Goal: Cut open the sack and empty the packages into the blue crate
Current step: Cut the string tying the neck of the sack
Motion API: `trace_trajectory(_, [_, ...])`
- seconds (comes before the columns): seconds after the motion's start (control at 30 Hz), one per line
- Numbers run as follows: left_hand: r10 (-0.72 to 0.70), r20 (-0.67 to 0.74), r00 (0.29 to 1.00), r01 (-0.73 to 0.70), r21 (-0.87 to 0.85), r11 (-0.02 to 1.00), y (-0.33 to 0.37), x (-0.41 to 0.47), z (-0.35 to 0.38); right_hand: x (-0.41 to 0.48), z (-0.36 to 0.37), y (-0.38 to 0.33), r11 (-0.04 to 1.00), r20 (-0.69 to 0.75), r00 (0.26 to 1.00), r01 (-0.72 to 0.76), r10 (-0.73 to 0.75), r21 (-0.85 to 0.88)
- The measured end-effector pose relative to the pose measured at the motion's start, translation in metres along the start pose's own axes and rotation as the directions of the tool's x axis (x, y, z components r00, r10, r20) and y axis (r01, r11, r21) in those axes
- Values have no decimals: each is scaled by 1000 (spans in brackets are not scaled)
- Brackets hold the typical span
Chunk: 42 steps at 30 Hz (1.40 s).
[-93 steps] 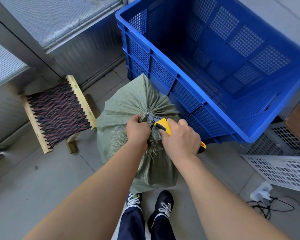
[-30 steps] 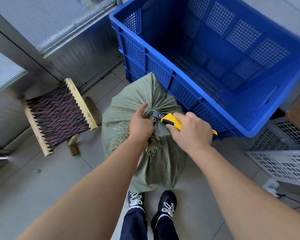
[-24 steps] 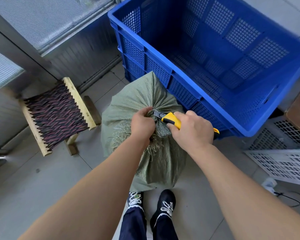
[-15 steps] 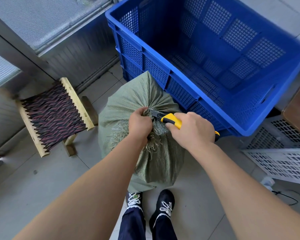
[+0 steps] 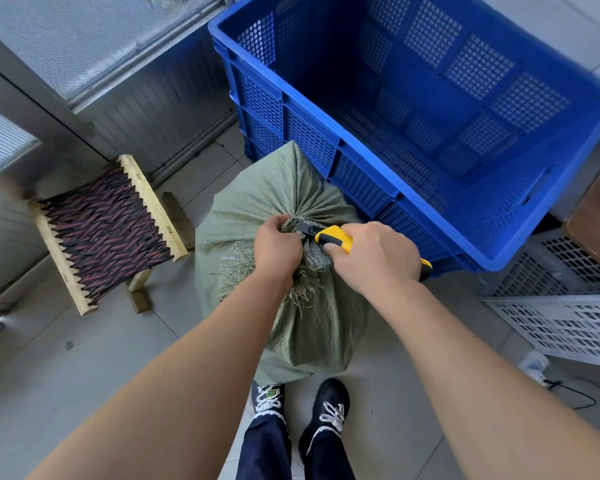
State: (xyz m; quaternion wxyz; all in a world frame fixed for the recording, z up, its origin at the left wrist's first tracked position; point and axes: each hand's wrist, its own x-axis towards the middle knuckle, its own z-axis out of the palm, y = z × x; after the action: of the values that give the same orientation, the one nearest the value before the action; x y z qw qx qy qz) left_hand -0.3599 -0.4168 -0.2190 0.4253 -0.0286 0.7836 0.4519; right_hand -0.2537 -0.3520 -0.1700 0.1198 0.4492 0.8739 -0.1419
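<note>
A full green woven sack [image 5: 257, 199] stands on the floor in front of my feet, its neck bunched and tied at the top. My left hand [image 5: 278, 245] grips the gathered neck with its frayed ends. My right hand [image 5: 374, 258] holds a yellow and black utility knife [image 5: 333, 237], whose tip lies against the neck right beside my left fingers. The big blue crate [image 5: 357, 157] stands just behind the sack and holds nothing I can see. The packages are hidden inside the sack.
A low wooden stool [image 5: 101, 230] with a woven seat stands to the left by a metal wall. White perforated crates [image 5: 561, 317] lie at the right, with a charger and cable [image 5: 548, 372] on the floor. My shoes [image 5: 298, 407] are just below the sack.
Both hands have stayed at the sack's neck. My left hand has closed tighter round the bunched top, and the knife tip has stayed pressed beside it. The view has shifted slightly.
</note>
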Motion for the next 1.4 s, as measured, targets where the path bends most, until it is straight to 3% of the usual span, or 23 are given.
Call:
trace_trajectory(0.87, [18, -32, 999, -17, 25, 1000, 1, -4, -2, 8, -4, 3, 998, 36, 999, 20, -22, 51])
trace_trajectory(1.4, [21, -14, 1000, -20, 62, 998, 2, -7, 1, 18, 3, -3, 997, 0, 999, 41, -41, -62])
